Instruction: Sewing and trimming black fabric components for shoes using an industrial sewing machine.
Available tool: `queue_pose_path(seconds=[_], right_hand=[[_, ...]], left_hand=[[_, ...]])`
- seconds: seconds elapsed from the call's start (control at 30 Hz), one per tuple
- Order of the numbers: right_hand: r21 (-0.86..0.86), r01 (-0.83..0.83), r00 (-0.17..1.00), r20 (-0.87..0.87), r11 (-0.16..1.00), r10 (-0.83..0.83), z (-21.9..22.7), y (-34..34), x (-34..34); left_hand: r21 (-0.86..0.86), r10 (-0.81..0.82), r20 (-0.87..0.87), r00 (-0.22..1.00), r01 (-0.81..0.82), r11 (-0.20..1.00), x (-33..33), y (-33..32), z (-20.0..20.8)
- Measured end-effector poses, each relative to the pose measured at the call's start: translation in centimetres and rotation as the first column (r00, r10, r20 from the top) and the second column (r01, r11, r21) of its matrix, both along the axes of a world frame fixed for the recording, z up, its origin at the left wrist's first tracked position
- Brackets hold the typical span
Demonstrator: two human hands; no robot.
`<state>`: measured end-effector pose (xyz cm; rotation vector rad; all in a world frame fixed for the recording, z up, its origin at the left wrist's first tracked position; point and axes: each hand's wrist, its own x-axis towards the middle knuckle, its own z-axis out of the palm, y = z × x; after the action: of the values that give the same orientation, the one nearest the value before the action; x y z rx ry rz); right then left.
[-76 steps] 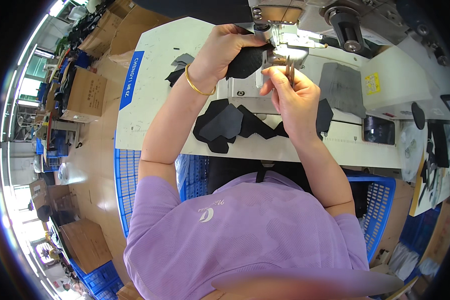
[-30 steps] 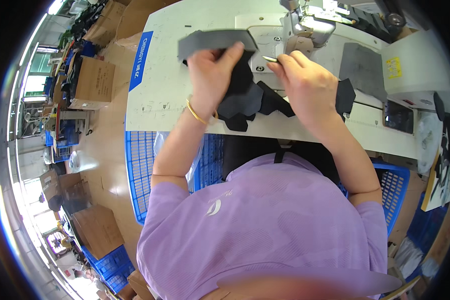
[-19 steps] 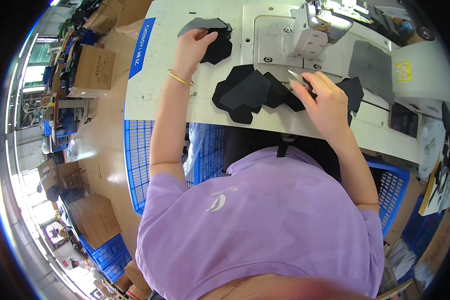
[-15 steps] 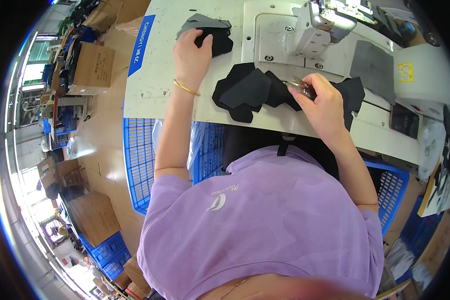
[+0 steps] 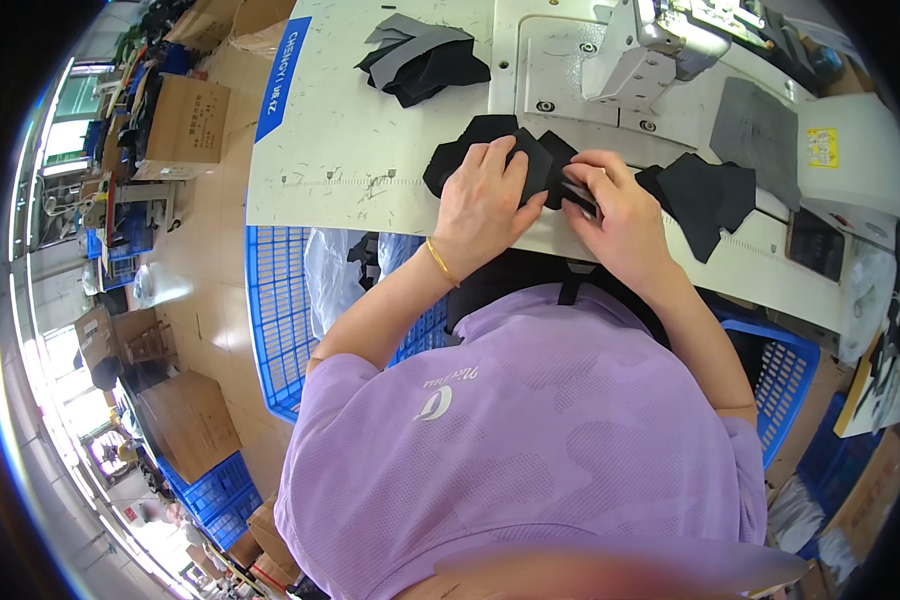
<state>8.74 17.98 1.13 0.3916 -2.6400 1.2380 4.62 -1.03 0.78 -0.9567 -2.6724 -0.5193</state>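
Several black fabric pieces (image 5: 462, 150) lie in a loose cluster near the table's front edge. My left hand (image 5: 478, 200) rests over them, its fingers bent and gripping a dark fabric piece (image 5: 537, 160) by its near side. Close by on the right, my right hand (image 5: 618, 215) is closed around small thread snips (image 5: 578, 194), mostly hidden by the fingers; their blades point toward the fabric at my left fingertips. Further left and back sits a pile of grey and black fabric pieces (image 5: 425, 62), which neither hand touches.
The sewing machine (image 5: 645, 60) stands at the back of the table (image 5: 320, 150). To the right lie more black pieces (image 5: 708, 195), a grey sheet (image 5: 753, 135) and a dark phone-like slab (image 5: 815, 243). Blue crates (image 5: 275, 320) are below the front edge.
My left hand has left the back-left pile and come right and nearer, onto the black pieces. The snips in my right hand have shifted slightly toward me and left.
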Motion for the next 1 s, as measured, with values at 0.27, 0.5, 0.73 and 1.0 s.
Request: queue_pose_path(seconds=[0.27, 0.5, 0.73, 1.0], right_hand=[[0.251, -0.072, 0.991, -0.093, 0.965, 0.098, -1.9, 1.2, 0.0], [0.277, -0.042, 0.980, -0.173, 0.960, 0.093, -2.5, 1.2, 0.1], [0.276, -0.054, 0.972, -0.204, 0.960, 0.113, -2.5, 1.6, 0.0], [0.233, -0.186, 0.890, -0.371, 0.954, 0.264, -1.4, -1.6, -0.4]], left_hand=[[-0.269, -0.095, -0.110, 0.989, 0.062, 0.961, 0.6, -0.1, -0.6], [-0.012, -0.207, -0.119, 0.971, 0.207, 0.978, -1.2, -2.0, -1.0], [0.713, 0.059, 0.590, 0.805, -0.554, 0.430, -3.3, -4.9, -1.3], [0.655, -0.122, 0.615, 0.779, -0.419, 0.629, -1.2, -1.9, -2.7]])
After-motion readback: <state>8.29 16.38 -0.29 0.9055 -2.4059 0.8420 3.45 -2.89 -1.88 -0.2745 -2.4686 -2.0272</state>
